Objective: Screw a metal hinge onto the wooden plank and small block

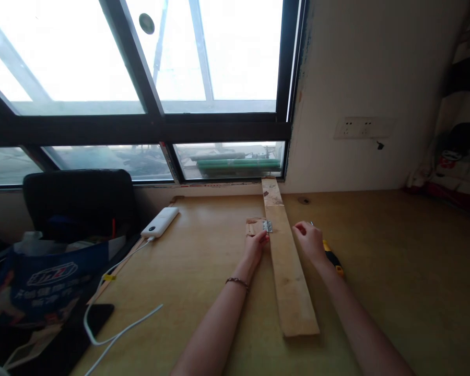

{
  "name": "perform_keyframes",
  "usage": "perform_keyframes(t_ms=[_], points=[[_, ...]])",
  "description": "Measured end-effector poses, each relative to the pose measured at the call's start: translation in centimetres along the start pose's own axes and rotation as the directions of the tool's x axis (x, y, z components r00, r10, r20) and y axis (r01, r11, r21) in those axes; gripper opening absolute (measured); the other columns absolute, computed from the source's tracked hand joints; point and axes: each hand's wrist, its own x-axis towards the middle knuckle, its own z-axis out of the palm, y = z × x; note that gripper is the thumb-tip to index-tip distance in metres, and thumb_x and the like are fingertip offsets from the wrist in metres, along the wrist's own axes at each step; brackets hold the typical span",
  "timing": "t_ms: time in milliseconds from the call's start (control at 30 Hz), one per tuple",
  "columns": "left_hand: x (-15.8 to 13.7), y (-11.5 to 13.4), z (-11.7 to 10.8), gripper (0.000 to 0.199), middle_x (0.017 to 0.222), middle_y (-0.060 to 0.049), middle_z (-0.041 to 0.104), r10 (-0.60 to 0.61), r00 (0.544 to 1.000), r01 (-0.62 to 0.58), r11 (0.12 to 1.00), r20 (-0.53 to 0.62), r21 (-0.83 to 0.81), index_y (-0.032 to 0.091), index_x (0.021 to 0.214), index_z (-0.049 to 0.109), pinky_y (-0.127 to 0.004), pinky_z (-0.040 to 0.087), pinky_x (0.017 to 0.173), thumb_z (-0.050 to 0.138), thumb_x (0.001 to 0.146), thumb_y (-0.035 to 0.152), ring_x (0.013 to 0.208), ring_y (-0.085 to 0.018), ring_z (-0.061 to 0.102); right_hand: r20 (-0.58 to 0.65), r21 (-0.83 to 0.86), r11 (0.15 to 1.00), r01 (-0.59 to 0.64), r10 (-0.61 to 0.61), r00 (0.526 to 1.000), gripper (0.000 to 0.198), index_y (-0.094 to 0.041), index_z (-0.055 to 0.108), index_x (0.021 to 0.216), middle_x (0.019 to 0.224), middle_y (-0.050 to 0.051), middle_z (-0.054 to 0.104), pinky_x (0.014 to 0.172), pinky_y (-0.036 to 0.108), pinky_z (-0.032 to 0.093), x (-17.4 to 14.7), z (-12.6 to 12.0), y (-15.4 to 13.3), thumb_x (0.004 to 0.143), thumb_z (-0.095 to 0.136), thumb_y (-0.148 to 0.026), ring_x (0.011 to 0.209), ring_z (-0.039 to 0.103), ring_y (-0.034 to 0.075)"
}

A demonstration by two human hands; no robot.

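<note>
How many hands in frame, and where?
2. Left hand: at the metal hinge, by the left edge of the long plank. Right hand: just right of the plank; can't tell if it holds anything. No others show.

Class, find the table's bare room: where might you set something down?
Bare table shows between the power bank and the block, and a wider patch right of the tool. It's crowded beside the plank: left hand, hinge and block at its left, right hand and tool at its right. The cable takes the near left.
</note>
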Motion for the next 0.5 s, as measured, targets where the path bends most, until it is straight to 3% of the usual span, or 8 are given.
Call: perform_keyframes(t_ms=[100, 200, 300, 500], points=[[0.0, 0.0, 0.0, 0.024, 0.064, -0.002, 0.065, 0.0, 1.0, 0.0, 1.0, -0.004, 0.0, 0.01, 0.076, 0.06, -0.02, 0.049, 0.053, 0.071, 0.055, 0.008, 0.05, -0.009, 0.058, 0.106, -0.208, 0.973, -0.099, 0.123, 0.987, 0.015, -0.019, 0.064, 0.066, 0.067, 0.004, 0.065, 0.059, 0.024, 0.039, -1.2, -2.5, 2.7, 0.074, 0.052, -0.023, 0.063, 0.059, 0.016], [0.0, 0.1, 0.0, 0.023, 0.064, -0.002, 0.065, -0.003, 1.0, 0.003, 1.0, -0.01, 0.007, 0.011, 0.075, 0.06, -0.02, 0.049, 0.054, 0.071, 0.055, 0.008, 0.05, -0.008, 0.058, 0.185, -0.328, 0.935, -0.131, 0.199, 0.962, 0.013, -0.02, 0.066, 0.064, 0.067, 0.004, 0.067, 0.059, 0.024, 0.038, -2.2, -2.9, 4.5, 0.071, 0.055, -0.02, 0.065, 0.06, 0.016], [-0.2, 0.2, 0.2, 0.021, 0.064, -0.002, 0.065, -0.006, 1.0, 0.006, 1.0, -0.001, 0.005, 0.011, 0.074, 0.061, -0.019, 0.049, 0.053, 0.071, 0.056, 0.007, 0.049, -0.008, 0.057, 0.248, -0.37, 0.921, -0.121, 0.223, 0.943, 0.009, -0.02, 0.067, 0.063, 0.067, 0.005, 0.068, 0.057, 0.023, 0.038, -2.7, -2.5, 4.8, 0.068, 0.06, -0.021, 0.065, 0.062, 0.017], [-0.4, 0.4, 0.3, 0.023, 0.066, -0.002, 0.065, -0.014, 1.0, 0.014, 1.0, 0.023, -0.017, 0.01, 0.075, 0.06, -0.019, 0.049, 0.054, 0.071, 0.055, 0.007, 0.051, -0.008, 0.058, 0.228, -0.483, 0.863, -0.149, 0.288, 0.93, 0.01, -0.02, 0.067, 0.061, 0.065, 0.008, 0.067, 0.05, 0.024, 0.034, -3.0, -2.2, 4.3, 0.068, 0.061, -0.024, 0.062, 0.062, 0.018]])
